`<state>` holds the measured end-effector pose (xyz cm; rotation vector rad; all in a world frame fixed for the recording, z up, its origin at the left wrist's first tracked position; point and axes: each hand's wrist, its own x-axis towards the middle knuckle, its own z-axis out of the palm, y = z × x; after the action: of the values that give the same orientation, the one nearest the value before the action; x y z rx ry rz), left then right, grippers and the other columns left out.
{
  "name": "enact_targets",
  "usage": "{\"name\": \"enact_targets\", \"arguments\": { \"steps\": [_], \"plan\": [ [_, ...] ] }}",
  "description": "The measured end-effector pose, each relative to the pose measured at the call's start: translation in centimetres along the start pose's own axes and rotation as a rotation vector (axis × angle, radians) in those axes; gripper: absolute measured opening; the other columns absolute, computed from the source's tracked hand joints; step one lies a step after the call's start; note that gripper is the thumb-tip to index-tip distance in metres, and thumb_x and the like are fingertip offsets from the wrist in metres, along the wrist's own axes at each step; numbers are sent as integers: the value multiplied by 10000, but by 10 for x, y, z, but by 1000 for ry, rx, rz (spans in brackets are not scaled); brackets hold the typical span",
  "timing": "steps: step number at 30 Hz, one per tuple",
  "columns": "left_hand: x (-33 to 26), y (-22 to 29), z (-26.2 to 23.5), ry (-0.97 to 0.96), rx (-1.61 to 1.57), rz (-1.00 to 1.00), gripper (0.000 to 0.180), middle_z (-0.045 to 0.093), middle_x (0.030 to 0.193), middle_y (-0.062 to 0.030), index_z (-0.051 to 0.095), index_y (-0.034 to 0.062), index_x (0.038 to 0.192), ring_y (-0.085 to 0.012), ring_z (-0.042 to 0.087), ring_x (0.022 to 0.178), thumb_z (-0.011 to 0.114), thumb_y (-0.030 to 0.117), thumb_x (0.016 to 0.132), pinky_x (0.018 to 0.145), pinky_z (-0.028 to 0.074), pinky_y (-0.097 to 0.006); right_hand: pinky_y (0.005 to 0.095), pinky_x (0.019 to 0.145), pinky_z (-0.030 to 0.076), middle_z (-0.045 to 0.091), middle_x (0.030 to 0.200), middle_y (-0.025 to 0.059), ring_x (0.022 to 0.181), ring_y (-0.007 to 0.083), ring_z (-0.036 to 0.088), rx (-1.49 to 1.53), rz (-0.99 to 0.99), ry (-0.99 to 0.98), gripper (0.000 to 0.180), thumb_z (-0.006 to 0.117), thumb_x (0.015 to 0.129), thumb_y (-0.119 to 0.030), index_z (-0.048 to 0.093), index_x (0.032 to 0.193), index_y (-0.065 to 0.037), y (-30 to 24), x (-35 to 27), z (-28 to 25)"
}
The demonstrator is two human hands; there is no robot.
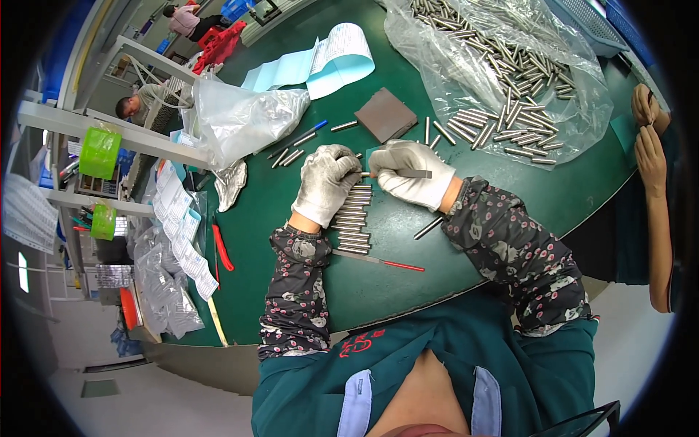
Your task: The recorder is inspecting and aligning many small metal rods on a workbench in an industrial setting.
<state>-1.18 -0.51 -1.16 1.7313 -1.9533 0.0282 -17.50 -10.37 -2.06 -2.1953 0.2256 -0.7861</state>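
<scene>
Glasses frame nearest; steel pins in row

My right hand is gripping a flat grey bar. Just beside it, my left hand is curling; its hold, I cannot tell. The pins are lying on the green table beside my left wrist.

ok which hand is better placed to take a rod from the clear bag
Probably the right hand: it is nearer the metal rods on the clear bag, though it holds a flat grey strip. The left hand is farther off, by the row of rods.
</scene>
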Motion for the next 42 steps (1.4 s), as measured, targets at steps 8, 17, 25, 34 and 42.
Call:
{"name": "enact_targets", "arguments": {
  "steps": [8, 17, 25, 34, 42],
  "plan": [
    [3, 0, -1, -10, -19, -10, 134, 587, 825, -40, 609, 96, 727, -252, 547, 802, 667, 76, 608, 678, 445, -351, 372, 588, 441, 542, 653, 106, 663, 306, 539, -26, -18, -16, 95, 506, 722, -167, 528, 724, -74, 0, -1, 0],
    [1, 1, -1, 2, -65, -36, 151, 586, 827, -49, 604, 93, 725, -251, 550, 809, 669, 57, 593, 679, 449, -351, 214, 610, 419, 516, 660, 21, 647, 78, 508, 561, 384, -15, 92, 479, 780, -60, 560, 781, -15, 4, -6, 0],
    [0, 3, -14, 25, -92, -26, 164, 579, 883, -49, 620, 98, 726, -252, 539, 848, 681, 68, 576, 715, 439, -347, 225, 594, 433, 569, 696, 51, 627, 99, 527, 365, 314, 26, 113, 494, 784, -83, 580, 805, -14, -1, -4, -2],
    [-2, -5, -18, -59, 142, -202, 183, 553, 845, -69, 605, 68, 739, -258, 528, 798, 678, 39, 574, 695, 442, -338, 231, 597, 444, 587, 698, 43, 628, 94, 547, 413, 377, -17, 142, 521, 798, -157, 599, 819, -40, 5, -6, 2],
    [3, 0, -5, -5, -10, -43, 197, 561, 821, -67, 605, 73, 759, -244, 541, 774, 674, 14, 584, 655, 446, -324, 216, 612, 440, 579, 697, 22, 653, 75, 534, 537, 381, 24, 108, 497, 804, -76, 593, 809, -28, 4, -6, -2]
  ]
}}
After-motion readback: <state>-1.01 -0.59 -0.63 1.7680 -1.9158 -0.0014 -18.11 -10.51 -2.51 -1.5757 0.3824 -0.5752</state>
